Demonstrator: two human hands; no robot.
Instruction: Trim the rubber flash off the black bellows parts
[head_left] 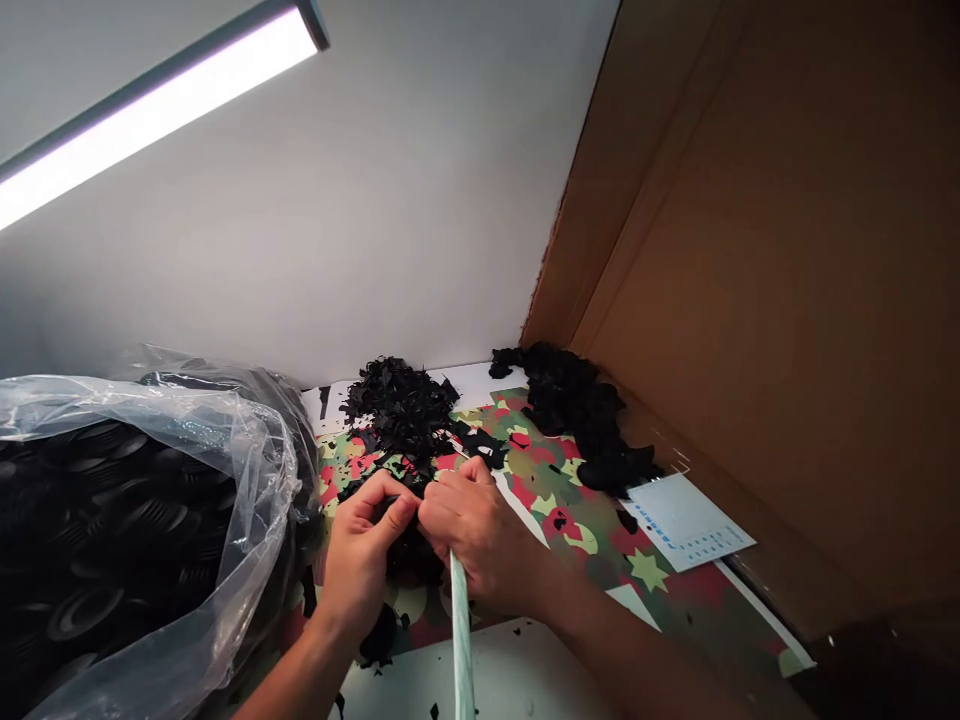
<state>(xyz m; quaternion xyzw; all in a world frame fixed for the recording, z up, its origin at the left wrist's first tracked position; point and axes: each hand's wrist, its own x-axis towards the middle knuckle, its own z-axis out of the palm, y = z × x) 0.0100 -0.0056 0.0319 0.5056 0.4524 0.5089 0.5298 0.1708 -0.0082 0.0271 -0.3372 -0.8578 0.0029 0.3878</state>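
My left hand (367, 545) is closed, thumb against bent forefinger, on a small black part (388, 503) that is mostly covered by the fingers. Fingers wrapped, my right hand (476, 530) grips a long pale green-white rod (462, 645), whose lower end runs down out of the picture. The two hands meet at the fingertips, so the far end of the rod cannot be made out for certain. Just beyond them lies a heap of thin black scraps (401, 405) on the camouflage-patterned sheet (592, 510).
A clear plastic bag (262, 480) full of black ribbed round parts (90, 520) stands at left. Black scraps (574, 400) lie along the cardboard wall (787, 300) at right, near a white printed card (690, 520). A lit lamp bar (165, 105) hangs upper left.
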